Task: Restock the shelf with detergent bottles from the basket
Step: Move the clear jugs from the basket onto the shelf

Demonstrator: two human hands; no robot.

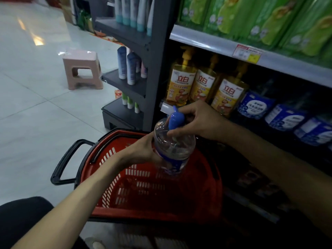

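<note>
Above basket (161, 215), left hand (143, 150) grips bottle (173, 146), right hand (199, 121) pump (175, 119).

Bottle (173, 142) above basket (158, 198), shelf (269, 58) to its right.

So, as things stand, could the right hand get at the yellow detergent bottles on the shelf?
Probably not yet: the right hand grips the blue pump of the clear bottle. The way itself looks free, the yellow detergent bottles standing close beyond it.
</note>
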